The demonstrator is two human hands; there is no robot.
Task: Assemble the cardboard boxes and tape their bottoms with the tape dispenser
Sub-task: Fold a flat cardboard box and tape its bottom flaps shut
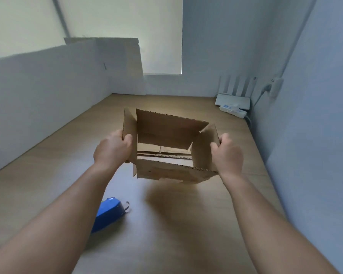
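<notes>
A brown cardboard box (166, 131) is held up above the wooden table (186, 224), squared open with its flaps standing out and its inside facing me. My left hand (112, 150) grips the box's left wall, thumb over the edge. My right hand (227, 153) grips the right wall the same way. A blue tape dispenser (107, 213) lies on the table near my left forearm, partly hidden by it.
A white router (234, 95) and a power strip (234, 110) sit at the table's far right corner, with a plug in the wall socket (273, 87). White panels (48, 86) line the left side; a flat cardboard sheet (134, 58) leans at the back.
</notes>
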